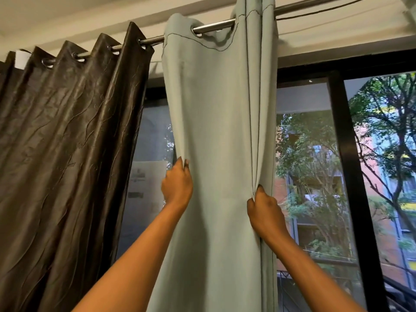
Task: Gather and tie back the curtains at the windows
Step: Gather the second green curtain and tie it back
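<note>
1. count: two curtains hang on one metal rod (213, 26). the pale green curtain (213, 131) is in the middle of the view; the dark brown curtain (67, 131) is on the left, with five pleats showing.
2. count: two hands are in view, both raised on bare forearms that come up from the bottom edge.
3. window (342, 154): a black frame with glass panes sits behind both curtains. trees and a brick building show through the glass on the right. a pale sheet of paper (148, 183) shows in the gap between the two curtains (its print is too blurred to read).
4. pale green curtain: the rod passes through a ring at its top left. its right part is bunched into narrow vertical folds; its left part hangs flat.
5. left hand (177, 185): pinches the left edge of the pale green curtain, fingers curled round the cloth, back of the hand towards the camera.
6. right hand (265, 212): grips the bunched right folds of the same curtain, fingers closed round them, thumb up against the cloth.
7. the two hands are well apart, the left one a little higher.
</note>
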